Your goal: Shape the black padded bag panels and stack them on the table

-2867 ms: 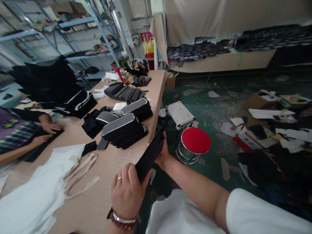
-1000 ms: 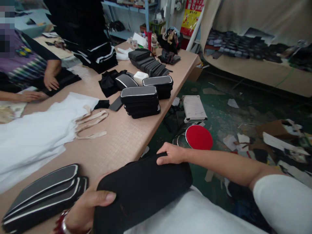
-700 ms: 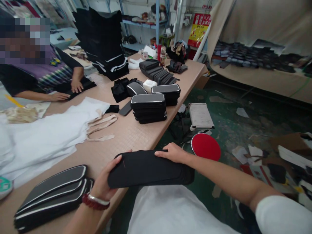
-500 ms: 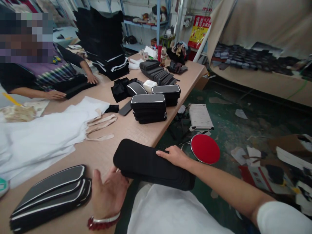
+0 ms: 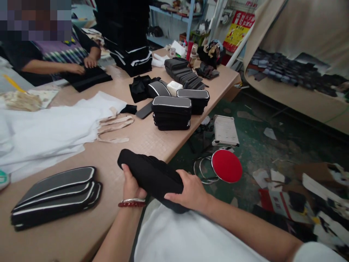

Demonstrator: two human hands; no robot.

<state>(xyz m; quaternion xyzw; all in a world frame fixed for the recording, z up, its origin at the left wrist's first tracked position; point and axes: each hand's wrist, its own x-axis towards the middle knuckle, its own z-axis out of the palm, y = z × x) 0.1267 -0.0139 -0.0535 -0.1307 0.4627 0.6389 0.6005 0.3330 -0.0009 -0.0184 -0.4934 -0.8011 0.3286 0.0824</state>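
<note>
A stack of long black fabric pads (image 5: 155,178) with rounded ends is held above my lap at the table's edge. My left hand (image 5: 132,183) grips its far-left end, thumb on top. My right hand (image 5: 191,191) wraps the near-right end, thumb lying across the side. To the left on the table lies a fanned pile of grey-topped black pads with white piping (image 5: 57,194), touched by neither hand. Farther back stand two neat stacks of similar pads, a nearer one (image 5: 171,112) and one behind it (image 5: 193,100).
White cloth sheets (image 5: 54,127) with beige straps cover the table's left. Across it, a person's hands (image 5: 84,67) handle black fabric beside a tall black fabric pile (image 5: 128,36). A red stool (image 5: 227,166) and scraps are on the floor at right.
My left hand has gone from open beside the stack to gripping its end. The stack has tilted onto its side and moved left. The other person's hands have come together.
</note>
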